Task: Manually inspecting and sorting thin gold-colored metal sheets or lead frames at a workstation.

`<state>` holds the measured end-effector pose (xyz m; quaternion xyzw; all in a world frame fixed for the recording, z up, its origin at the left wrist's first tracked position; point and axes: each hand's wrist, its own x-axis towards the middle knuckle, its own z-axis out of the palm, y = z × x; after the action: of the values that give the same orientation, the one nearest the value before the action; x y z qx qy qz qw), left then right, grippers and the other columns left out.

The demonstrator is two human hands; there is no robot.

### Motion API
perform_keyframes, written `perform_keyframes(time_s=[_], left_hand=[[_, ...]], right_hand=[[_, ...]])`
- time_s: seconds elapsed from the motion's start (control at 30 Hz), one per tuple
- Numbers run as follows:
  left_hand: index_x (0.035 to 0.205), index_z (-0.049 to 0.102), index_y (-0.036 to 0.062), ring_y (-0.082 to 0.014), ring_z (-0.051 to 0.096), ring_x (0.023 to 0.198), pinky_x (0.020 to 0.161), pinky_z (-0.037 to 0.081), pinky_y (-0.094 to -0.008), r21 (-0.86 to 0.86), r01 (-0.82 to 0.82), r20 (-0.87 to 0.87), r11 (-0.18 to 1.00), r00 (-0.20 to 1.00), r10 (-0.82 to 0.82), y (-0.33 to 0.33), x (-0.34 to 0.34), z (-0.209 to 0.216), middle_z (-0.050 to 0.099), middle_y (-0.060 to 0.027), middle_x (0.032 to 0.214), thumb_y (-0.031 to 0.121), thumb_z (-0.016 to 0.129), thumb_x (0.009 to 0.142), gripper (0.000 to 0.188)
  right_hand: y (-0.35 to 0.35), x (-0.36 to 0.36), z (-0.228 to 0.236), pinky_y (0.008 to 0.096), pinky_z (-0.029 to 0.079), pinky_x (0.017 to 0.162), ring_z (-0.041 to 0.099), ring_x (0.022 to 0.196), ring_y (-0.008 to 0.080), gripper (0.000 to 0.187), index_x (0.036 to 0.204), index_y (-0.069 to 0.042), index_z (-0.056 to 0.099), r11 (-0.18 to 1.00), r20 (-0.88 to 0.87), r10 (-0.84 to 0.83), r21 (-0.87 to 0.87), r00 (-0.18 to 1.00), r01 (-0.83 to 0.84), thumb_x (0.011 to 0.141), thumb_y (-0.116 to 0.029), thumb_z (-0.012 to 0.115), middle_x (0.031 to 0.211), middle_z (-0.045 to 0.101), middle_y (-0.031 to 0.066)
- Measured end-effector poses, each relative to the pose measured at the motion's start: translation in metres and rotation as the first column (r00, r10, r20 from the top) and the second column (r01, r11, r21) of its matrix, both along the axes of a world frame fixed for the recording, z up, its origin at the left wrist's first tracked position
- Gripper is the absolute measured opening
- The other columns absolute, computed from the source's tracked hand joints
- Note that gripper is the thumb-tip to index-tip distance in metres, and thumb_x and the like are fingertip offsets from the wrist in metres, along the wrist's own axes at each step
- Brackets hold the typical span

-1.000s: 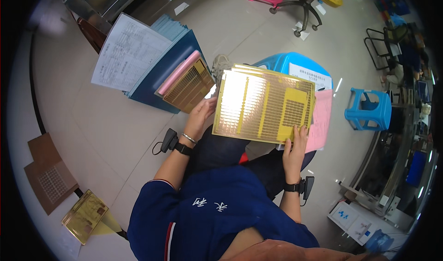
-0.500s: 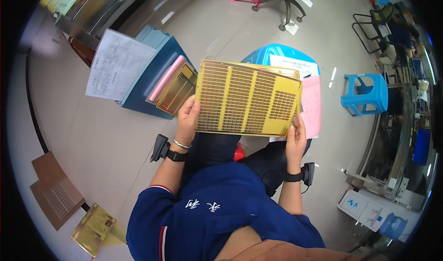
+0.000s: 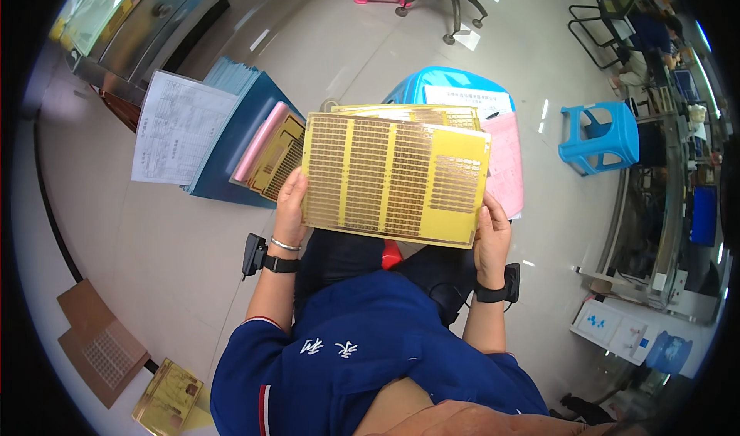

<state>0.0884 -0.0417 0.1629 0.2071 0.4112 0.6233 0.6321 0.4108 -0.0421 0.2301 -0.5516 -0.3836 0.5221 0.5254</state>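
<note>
Left hand [image 3: 290,211] pinches the left edge of a flat yellow rectangular panel with rows of small brownish marks [image 3: 368,175]; right hand [image 3: 493,234] grips its right edge near the lower corner. Panel is above the dark-trousered lap [image 3: 339,262], overlapping similar yellow panels [image 3: 462,114] at its far edge, bright blue plastic stool [image 3: 445,77] beyond, pink paper sheet [image 3: 506,158] to the right.

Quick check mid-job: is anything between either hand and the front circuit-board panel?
Nothing visible. The left hand holds the left edge of the front circuit-board panel directly, and the right hand is at its right edge. Other panels show only past its far edge, clear of both hands.
</note>
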Motion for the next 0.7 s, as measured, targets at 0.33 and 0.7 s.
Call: perform_keyframes(time_s=[0.33,0.7], left_hand=[[0.115,0.055,0.0017,-0.0137,0.054,0.1,0.087,0.043,-0.0281,0.241,0.063,-0.381,0.969,0.924,0.035,-0.004,0.002,0.031,0.058,-0.0055,0.111,0.011,0.054,0.09,0.026],[0.109,0.065,0.0129,-0.0318,0.035,0.13,0.103,0.033,-0.0356,0.53,0.201,-0.479,0.824,0.873,0.095,0.009,0.013,0.041,0.029,-0.0186,0.144,0.003,0.061,0.082,0.029]], right_hand=[[0.004,0.019,0.004,0.0306,0.044,0.089,0.053,0.104,0.0172,0.022,0.11,0.0,0.052,0.995,-0.131,-0.068,0.065,0.989,0.077,0.088,-0.003,0.053,0.112,0.054,0.0118],[0.005,0.016,0.028,0.0353,0.049,0.087,0.052,0.112,0.0251,0.049,0.135,-0.005,0.034,0.994,-0.158,0.056,0.105,0.986,-0.04,0.098,-0.036,0.029,0.13,0.045,0.0158]])
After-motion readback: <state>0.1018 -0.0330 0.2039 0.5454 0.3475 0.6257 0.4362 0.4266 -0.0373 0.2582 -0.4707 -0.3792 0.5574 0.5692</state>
